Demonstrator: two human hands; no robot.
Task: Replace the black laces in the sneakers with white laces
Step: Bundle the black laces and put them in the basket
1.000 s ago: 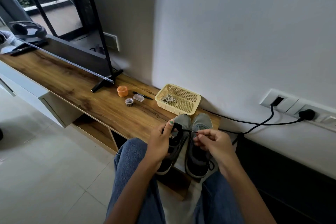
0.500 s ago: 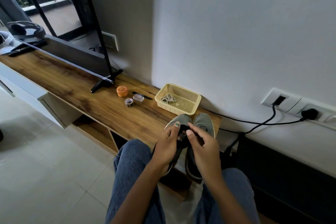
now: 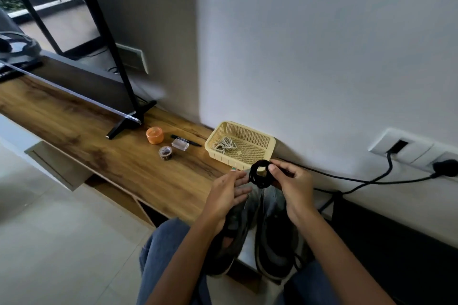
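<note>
No text, label, brand or number can be read anywhere. The black pen (image 3: 186, 140), lying just left of the yellow basket (image 3: 269, 146), bears a faint pale marking, too small and blurred to make out.

Right hand (image 3: 292, 187) pinches a coiled black lace (image 3: 259, 173); left hand (image 3: 228, 193), fingers straight, touches its left side.
</note>
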